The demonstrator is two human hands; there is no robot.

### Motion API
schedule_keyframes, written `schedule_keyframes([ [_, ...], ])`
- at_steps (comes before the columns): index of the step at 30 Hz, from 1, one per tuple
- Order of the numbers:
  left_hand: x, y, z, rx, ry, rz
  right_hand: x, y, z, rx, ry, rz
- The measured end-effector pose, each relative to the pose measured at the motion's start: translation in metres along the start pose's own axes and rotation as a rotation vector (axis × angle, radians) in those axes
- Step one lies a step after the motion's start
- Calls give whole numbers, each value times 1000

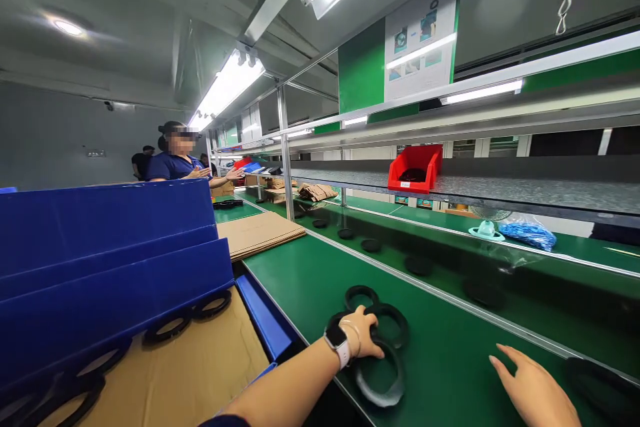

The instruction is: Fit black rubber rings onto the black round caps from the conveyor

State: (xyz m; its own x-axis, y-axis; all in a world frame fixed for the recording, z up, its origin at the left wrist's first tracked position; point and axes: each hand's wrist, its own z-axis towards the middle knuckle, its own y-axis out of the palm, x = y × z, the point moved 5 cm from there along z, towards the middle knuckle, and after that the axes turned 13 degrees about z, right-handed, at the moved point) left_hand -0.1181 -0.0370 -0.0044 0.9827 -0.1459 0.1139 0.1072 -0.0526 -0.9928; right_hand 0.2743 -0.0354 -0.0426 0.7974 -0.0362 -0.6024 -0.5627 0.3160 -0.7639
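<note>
Several black rings (393, 325) lie close together on the green bench top (300, 280), some overlapping. My left hand (363, 333), with a watch on the wrist, reaches over them from the left. Its curled fingers are round the edge of a ring in the middle of the group; a nearer ring (381, 380) lies just below the hand. My right hand (533, 383) is at the lower right above the bench, fingers apart and nothing in it. Another black ring (605, 383) is beside it, on the dark strip.
A blue box (110, 233) with cardboard and black rings stands at the left. Behind are stacked cardboard sheets (265, 232). Spaced black rings line the dark strip beyond the metal rail. A red bin (415, 170) sits on the shelf. A person in blue (173, 163) stands farther back.
</note>
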Motion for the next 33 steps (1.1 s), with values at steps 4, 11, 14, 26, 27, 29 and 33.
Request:
schedule_keyframes([
  [4, 42, 2, 25, -22, 35, -35, 0, -6, 0, -34, 60, 26],
  [11, 72, -6, 23, 156, 74, -196, 1, -10, 0, -39, 67, 41],
  [14, 62, -10, 15, 268, 92, -260, 4, -9, 2, -21, 51, 60],
  [26, -126, -4, -35, 679, -278, -218, 19, -1, 8, 28, 23, 190],
  [27, -144, 0, -40, 675, -332, -190, 18, 0, 8, 26, 14, 197],
  [29, -178, 8, -49, 651, -436, -132, 16, 2, 8, 18, -10, 212],
  [33, -241, 11, -78, 562, -619, 9, 13, 6, 7, -35, -23, 222],
])
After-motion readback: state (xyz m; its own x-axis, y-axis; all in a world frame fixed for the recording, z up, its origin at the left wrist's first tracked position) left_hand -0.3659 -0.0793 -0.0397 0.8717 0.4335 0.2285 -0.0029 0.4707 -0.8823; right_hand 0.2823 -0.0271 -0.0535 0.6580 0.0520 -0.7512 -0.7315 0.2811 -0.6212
